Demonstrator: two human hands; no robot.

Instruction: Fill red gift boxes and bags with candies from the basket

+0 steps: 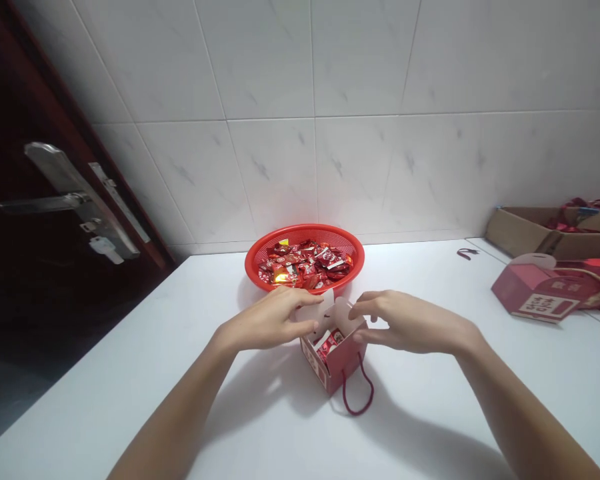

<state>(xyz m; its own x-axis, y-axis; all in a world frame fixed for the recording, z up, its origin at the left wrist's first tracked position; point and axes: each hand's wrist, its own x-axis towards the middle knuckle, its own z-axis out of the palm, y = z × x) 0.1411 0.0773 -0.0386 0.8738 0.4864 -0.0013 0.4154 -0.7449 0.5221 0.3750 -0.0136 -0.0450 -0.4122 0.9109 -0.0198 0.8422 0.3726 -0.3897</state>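
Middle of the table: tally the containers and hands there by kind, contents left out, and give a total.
Red perforated plastic basket: 1
Open red gift box: 1
Bare hands, left hand and right hand: 2
Total: 4

Bare left hand, right hand and forearms

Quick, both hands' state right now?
Left hand: open, thumb and fingers apart, beside the open red box.
Right hand: fingers bent at the box's edge; grip cannot be told.
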